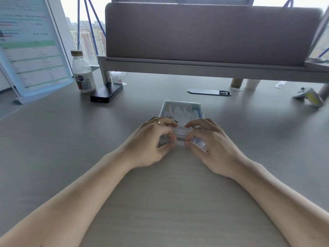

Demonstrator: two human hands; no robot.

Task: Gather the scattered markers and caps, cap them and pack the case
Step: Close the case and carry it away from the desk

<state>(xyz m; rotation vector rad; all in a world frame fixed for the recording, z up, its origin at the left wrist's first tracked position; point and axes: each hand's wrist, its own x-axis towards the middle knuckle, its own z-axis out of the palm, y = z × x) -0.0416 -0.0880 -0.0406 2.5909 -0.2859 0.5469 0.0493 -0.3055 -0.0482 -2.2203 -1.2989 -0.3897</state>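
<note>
A clear plastic marker case [181,111] with a pale printed lid lies on the grey desk in the middle of the head view. My left hand [151,141] grips its near left corner, fingers on top and thumb at the front edge. My right hand [211,141] grips the near right corner the same way. Both thumbs pinch the case's front lip. What the case holds is hidden behind the lid and my fingers. No loose markers or caps show on the desk.
A milk bottle [83,73], a black flat device [106,93] and a small clear jar [117,77] stand at the back left beside a document stand [33,50]. A grey divider [210,32] closes the back. A game controller [309,97] lies far right.
</note>
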